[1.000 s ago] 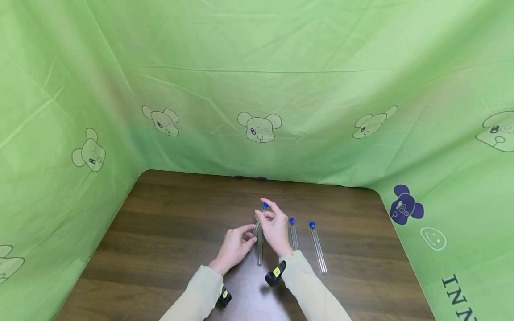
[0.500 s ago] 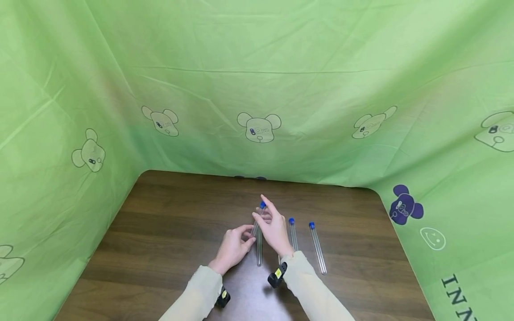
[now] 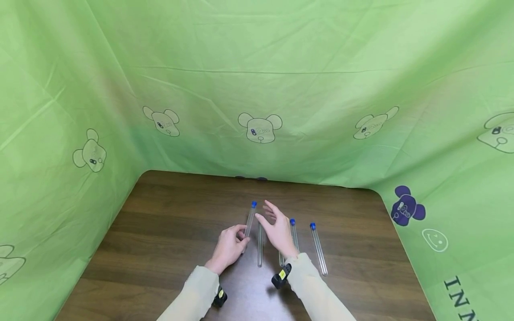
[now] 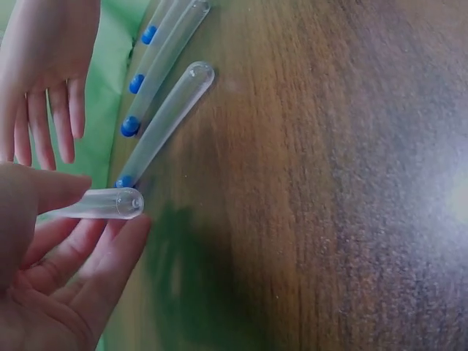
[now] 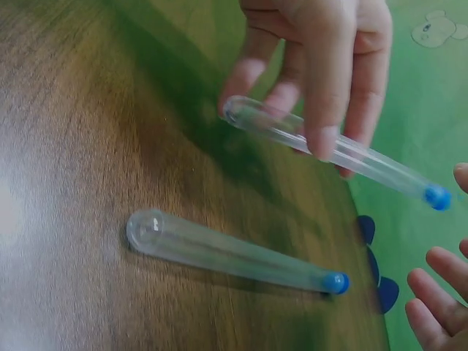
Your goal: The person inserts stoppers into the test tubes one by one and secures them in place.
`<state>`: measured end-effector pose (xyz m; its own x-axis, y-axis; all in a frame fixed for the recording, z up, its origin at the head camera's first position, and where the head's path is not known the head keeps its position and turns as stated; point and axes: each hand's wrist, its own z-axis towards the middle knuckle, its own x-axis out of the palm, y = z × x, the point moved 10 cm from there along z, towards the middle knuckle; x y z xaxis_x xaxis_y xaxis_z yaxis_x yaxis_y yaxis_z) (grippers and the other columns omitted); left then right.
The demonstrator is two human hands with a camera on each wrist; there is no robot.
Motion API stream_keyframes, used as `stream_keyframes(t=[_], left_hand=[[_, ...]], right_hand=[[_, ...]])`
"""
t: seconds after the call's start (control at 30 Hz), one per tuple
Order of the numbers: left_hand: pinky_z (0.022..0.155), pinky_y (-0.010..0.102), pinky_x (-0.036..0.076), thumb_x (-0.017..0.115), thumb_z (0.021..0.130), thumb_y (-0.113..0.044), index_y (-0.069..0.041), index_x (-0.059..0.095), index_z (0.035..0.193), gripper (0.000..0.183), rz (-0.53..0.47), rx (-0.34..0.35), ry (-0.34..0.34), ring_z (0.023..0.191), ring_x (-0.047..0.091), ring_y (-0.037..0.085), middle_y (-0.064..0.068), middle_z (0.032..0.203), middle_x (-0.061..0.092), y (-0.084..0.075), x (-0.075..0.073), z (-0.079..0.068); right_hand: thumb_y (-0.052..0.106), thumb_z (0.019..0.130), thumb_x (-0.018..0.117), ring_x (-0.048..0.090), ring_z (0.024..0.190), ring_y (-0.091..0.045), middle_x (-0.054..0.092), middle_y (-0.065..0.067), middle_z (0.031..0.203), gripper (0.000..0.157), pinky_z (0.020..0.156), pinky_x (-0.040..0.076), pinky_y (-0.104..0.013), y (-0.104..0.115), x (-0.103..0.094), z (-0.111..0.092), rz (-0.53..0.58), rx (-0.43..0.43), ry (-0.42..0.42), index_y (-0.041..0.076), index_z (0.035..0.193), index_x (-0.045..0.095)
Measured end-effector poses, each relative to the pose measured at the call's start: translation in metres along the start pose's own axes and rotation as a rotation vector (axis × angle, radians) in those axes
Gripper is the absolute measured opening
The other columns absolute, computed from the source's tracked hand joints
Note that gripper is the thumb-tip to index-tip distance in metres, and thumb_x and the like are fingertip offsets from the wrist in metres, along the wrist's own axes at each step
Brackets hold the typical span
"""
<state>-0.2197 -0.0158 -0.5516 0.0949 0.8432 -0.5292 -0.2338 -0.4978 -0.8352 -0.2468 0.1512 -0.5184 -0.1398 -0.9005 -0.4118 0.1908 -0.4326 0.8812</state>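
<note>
My left hand [image 3: 229, 247] pinches a clear test tube [image 3: 250, 220] with a blue cap, between thumb and fingers near its rounded end. In the head view the tube leans, cap pointing away from me; the right wrist view shows the thumb across its middle. My right hand [image 3: 279, 229] is just right of it, fingers spread and relaxed, holding nothing. Beneath and between the hands lies another capped test tube [image 5: 234, 252] on the table. The right hand and wrist partly hide a further tube [image 3: 282, 259] in the head view.
Two more blue-capped tubes, a nearer one [image 3: 294, 234] and an outer one [image 3: 319, 250], lie to the right on the brown wooden table [image 3: 168, 209]. A green printed cloth [image 3: 257, 89] hangs around the back and sides.
My right hand has let go of the tube's capped end and moved slightly right, its fingers opening. My left hand has shifted a little left with the test tube.
</note>
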Motion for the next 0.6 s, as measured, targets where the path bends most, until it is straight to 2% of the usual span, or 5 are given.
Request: stream_keyframes(t=[0.2,0.4,0.6], left_hand=[[0.067,0.029,0.051,0.08,0.083,-0.002,0.004,0.065,0.126,0.045,0.106,-0.027,0.034,0.061,0.057,0.003,-0.008,0.073,0.062,0.007,0.002,-0.002],[0.067,0.031,0.051,0.081,0.082,-0.001,0.006,0.065,0.123,0.044,0.143,-0.068,0.079,0.066,0.057,0.009,-0.007,0.071,0.06,0.014,0.005,-0.005],[0.067,0.032,0.051,0.082,0.08,-0.003,0.006,0.065,0.124,0.047,0.167,-0.097,0.082,0.066,0.058,0.01,-0.007,0.07,0.059,0.018,0.005,-0.005]], right_hand=[[0.03,0.095,0.075,0.064,0.116,-0.03,0.067,-0.011,0.13,0.056,0.101,0.048,-0.046,-0.007,-0.005,-0.002,-0.006,0.024,-0.011,0.007,0.142,0.058],[0.03,0.094,0.076,0.063,0.117,-0.031,0.067,-0.011,0.129,0.057,0.101,0.048,-0.047,-0.013,-0.01,-0.004,-0.021,0.042,-0.034,0.006,0.143,0.058],[0.028,0.093,0.078,0.063,0.118,-0.032,0.066,-0.013,0.131,0.056,0.1,0.047,-0.05,-0.02,-0.016,-0.005,-0.031,0.054,-0.052,0.007,0.141,0.059]])
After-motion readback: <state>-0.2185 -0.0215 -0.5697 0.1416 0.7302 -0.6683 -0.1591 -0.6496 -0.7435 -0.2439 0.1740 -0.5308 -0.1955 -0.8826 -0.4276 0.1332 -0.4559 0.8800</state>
